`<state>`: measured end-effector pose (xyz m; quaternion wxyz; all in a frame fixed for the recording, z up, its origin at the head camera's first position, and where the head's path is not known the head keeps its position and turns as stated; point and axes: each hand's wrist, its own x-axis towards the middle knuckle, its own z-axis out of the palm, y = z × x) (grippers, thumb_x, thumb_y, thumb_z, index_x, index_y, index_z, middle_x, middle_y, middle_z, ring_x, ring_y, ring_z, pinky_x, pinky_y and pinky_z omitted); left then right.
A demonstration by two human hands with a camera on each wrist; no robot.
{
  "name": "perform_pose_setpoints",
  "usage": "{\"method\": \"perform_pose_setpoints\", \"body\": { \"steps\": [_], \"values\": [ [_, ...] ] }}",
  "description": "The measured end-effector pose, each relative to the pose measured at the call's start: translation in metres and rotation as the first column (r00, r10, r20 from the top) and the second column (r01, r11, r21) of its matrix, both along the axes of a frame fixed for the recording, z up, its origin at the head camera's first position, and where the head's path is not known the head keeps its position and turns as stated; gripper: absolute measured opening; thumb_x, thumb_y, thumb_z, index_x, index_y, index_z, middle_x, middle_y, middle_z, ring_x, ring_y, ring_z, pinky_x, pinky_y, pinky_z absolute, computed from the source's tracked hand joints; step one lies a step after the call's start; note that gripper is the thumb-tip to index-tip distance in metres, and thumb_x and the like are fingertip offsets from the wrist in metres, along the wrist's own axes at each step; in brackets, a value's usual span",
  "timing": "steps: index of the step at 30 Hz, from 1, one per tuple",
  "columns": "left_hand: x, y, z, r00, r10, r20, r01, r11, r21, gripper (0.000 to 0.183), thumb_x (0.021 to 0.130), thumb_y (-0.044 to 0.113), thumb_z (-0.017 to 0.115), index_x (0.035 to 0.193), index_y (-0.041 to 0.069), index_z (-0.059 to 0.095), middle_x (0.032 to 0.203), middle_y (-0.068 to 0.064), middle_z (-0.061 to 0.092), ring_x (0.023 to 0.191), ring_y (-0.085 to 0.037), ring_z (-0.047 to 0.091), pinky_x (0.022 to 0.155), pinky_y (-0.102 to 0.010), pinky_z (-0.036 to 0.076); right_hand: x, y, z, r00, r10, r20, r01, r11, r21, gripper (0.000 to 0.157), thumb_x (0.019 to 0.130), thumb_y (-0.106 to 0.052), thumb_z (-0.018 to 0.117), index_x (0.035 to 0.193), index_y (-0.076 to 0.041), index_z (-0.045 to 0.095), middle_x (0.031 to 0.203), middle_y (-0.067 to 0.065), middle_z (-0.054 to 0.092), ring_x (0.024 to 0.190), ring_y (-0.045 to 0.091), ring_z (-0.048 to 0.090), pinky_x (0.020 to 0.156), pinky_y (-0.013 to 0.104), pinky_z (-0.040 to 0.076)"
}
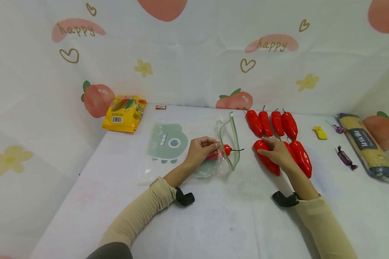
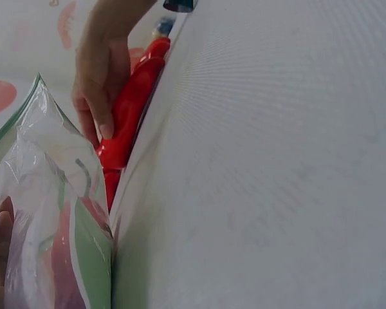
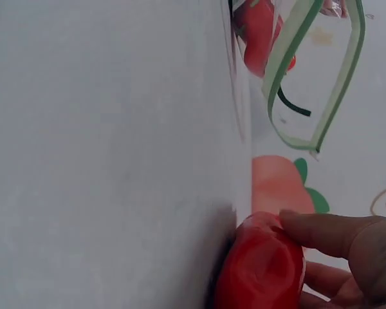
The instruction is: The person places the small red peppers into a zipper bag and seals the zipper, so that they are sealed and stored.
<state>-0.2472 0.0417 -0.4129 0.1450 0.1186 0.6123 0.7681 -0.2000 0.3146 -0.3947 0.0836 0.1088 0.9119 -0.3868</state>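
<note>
Red pepper (image 1: 268, 164) is gripped between thumb and fingers of your right hand (image 1: 278, 153), at the left end of the nearer row of peppers (image 1: 301, 158). Your left hand (image 1: 201, 149) pinches a clear zip bag (image 1: 223, 163) beside its gaping, green-edged mouth; a second pepper (image 1: 226, 149) lies inside, its stem poking through the opening. A yellow packet (image 1: 124, 114) stands at the far left of the white table (image 1: 230, 223), a pasta pack (image 1: 366, 145) at right.

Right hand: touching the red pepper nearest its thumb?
Touching: the right wrist view shows the right hand with its thumb against the red pepper, no gap.
</note>
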Motion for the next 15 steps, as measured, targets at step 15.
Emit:
{"method": "perform_pose_setpoints", "body": {
  "steps": [15],
  "values": [
    [0.002, -0.001, 0.000, 1.000, -0.008, 0.010, 0.008, 1.000, 0.007, 0.019, 0.083, 0.003, 0.065, 0.095, -0.011, 0.063, 0.074, 0.003, 0.067, 0.067, -0.007, 0.065, 0.064, -0.019, 0.056, -0.013, -0.014, 0.021, 0.974, -0.227, -0.030, 0.205, 0.924, -0.322, 0.068, 0.089, -0.042, 0.055, 0.144, -0.017, 0.026, 0.145, 0.016, 0.025, 0.128, 0.031, 0.031, 0.101, 0.044, 0.043]
  ]
}}
